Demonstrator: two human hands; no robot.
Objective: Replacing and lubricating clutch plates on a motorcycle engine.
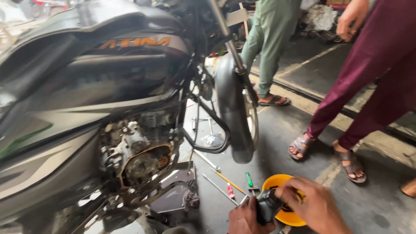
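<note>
At the bottom centre my left hand (245, 218) and my right hand (314, 206) both grip a dark, blurred part (268, 207). They hold it over a yellow bowl (274, 181) that sits on the concrete floor. To the left stands a black and grey motorcycle (86, 86) whose engine (143, 158) has its side cover off, with gears showing.
The front wheel and mudguard (236, 108) hang just left of the bowl. Loose tools lie on the floor: a green-handled screwdriver (248, 179), a small red tool (230, 190), metal rods (207, 160). Two other people stand close by, in sandals: green trousers (268, 43), maroon clothes (368, 73).
</note>
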